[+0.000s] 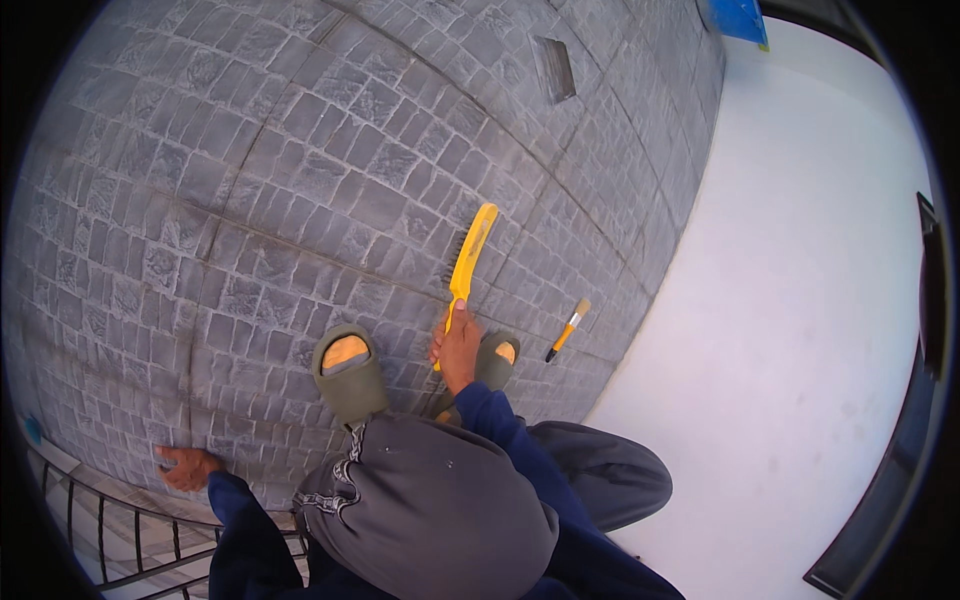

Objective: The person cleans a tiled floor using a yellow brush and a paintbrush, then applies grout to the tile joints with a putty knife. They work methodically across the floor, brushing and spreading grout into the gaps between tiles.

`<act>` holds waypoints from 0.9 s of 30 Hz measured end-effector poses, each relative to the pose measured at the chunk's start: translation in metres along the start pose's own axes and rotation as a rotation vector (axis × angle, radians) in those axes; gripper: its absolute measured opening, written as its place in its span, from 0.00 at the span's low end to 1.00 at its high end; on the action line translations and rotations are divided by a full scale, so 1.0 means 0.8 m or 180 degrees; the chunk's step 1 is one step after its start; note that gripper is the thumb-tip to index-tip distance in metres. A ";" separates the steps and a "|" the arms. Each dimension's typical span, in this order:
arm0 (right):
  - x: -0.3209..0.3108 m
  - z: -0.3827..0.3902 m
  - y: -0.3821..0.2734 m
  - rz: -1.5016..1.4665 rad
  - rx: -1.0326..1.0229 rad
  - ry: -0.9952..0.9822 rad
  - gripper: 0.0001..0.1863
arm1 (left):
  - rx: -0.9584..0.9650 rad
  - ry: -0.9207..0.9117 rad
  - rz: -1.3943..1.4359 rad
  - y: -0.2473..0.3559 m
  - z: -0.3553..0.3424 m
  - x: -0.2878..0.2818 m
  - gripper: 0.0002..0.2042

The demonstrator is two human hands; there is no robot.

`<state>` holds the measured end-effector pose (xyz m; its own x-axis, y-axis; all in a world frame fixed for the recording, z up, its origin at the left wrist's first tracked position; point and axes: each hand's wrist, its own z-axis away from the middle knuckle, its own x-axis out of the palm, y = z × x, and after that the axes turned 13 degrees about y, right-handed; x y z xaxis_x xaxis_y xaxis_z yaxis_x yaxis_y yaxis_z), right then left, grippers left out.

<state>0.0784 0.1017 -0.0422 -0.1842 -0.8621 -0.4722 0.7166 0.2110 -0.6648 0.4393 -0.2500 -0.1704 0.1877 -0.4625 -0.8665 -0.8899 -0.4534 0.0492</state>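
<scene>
My right hand grips the handle of a yellow wire brush, its dark bristles turned to the left. The brush points away from me over the grey stone-patterned floor; whether the bristles touch the floor I cannot tell. Off to the left, my left hand is held out low with its thumb and fingers apart and nothing in it. A small paintbrush with pale bristles, a yellow handle and a black end lies on the floor to the right of my right hand.
Olive slippers are on my feet, the right one partly behind my right hand. A white wall rises along the right. Black railing stands at the lower left. A dark rectangular patch and a blue object appear farther off.
</scene>
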 end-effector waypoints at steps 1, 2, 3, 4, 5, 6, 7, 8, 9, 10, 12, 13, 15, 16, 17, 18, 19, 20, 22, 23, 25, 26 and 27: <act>0.001 0.007 0.002 0.0102 0.0184 0.0090 0.25 | 0.0013 -0.0004 -0.0010 0.001 -0.001 0.000 0.40; 0.000 0.017 0.006 0.0129 0.0211 0.0076 0.25 | -0.0030 0.0080 -0.0044 0.000 -0.001 -0.001 0.40; -0.002 0.024 0.012 0.0223 0.0402 0.0115 0.26 | 0.0035 -0.0013 -0.0040 0.000 -0.002 -0.001 0.40; -0.004 0.029 0.018 -0.0020 0.0294 0.0129 0.26 | 0.0065 -0.0014 -0.0055 -0.001 -0.003 -0.001 0.40; -0.008 0.031 0.024 -0.0193 0.0340 0.0209 0.26 | 0.0014 0.0106 -0.0038 -0.002 -0.003 -0.001 0.40; -0.011 0.030 0.028 -0.0368 0.0401 0.0260 0.26 | 0.0148 -0.0034 -0.0088 -0.003 -0.004 -0.001 0.40; -0.014 0.027 0.031 -0.0360 0.0300 0.0212 0.26 | 0.0193 -0.0037 -0.0097 -0.005 -0.005 0.000 0.40; -0.015 0.021 0.031 -0.0357 0.0212 0.0127 0.26 | 0.0109 0.0093 0.0030 -0.006 -0.007 0.001 0.40; -0.015 0.016 0.030 -0.0367 0.0061 0.0122 0.26 | 0.0274 -0.0041 -0.0105 -0.007 -0.009 0.002 0.40; -0.013 0.010 0.027 -0.0383 0.0145 0.0014 0.25 | 0.0311 -0.0047 -0.0106 -0.008 -0.011 0.004 0.40; -0.005 0.006 0.021 -0.0398 0.0226 -0.0010 0.23 | 0.0372 -0.0059 -0.0112 -0.011 -0.016 0.007 0.40; 0.001 0.006 0.019 -0.0473 0.0207 -0.0009 0.22 | 0.0395 -0.0066 -0.0115 -0.012 -0.018 0.009 0.40; 0.012 0.012 0.019 -0.0593 0.0171 -0.0051 0.21 | 0.0415 -0.0088 -0.0116 -0.013 -0.020 0.012 0.40; 0.017 0.016 0.020 -0.0449 0.0122 0.0090 0.21 | 0.0416 -0.0095 -0.0115 -0.014 -0.021 0.012 0.40; 0.022 0.017 0.022 -0.0353 0.0018 0.0099 0.20 | 0.0144 -0.0035 -0.0049 -0.015 -0.021 0.013 0.40; 0.028 0.016 0.022 -0.0266 -0.0244 0.0094 0.20 | 0.0398 -0.0091 -0.0103 -0.015 -0.021 0.013 0.40; 0.033 0.009 0.021 -0.0005 -0.0311 0.0242 0.20 | 0.0396 -0.0089 -0.0104 -0.016 -0.020 0.013 0.40; 0.038 -0.005 0.015 0.0254 -0.0533 0.0382 0.20 | 0.0149 -0.0017 -0.0009 -0.017 -0.020 0.012 0.40; 0.050 -0.039 -0.003 0.0534 -0.0953 0.0582 0.21 | 0.0401 -0.0095 -0.0120 -0.017 -0.018 0.011 0.40; 0.057 -0.065 -0.019 0.0557 -0.1150 0.0648 0.22 | 0.0213 0.0032 0.0016 -0.018 -0.017 0.011 0.40; 0.069 -0.124 -0.058 0.0489 -0.1084 0.0619 0.25 | 0.0416 -0.0161 -0.0119 -0.017 -0.015 0.012 0.40; 0.072 -0.150 -0.078 0.0357 -0.0879 0.0560 0.26 | 0.0200 0.0011 -0.0055 -0.016 -0.014 0.012 0.40; 0.073 -0.163 -0.092 0.0087 -0.0938 0.0363 0.27 | 0.0374 -0.0188 -0.0076 -0.015 -0.013 0.012 0.40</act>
<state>-0.0730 0.0961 -0.0965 -0.2536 -0.8005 -0.5430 0.4996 0.3723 -0.7822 0.4563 -0.2570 -0.1742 0.1876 -0.4054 -0.8947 -0.9287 -0.3697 -0.0272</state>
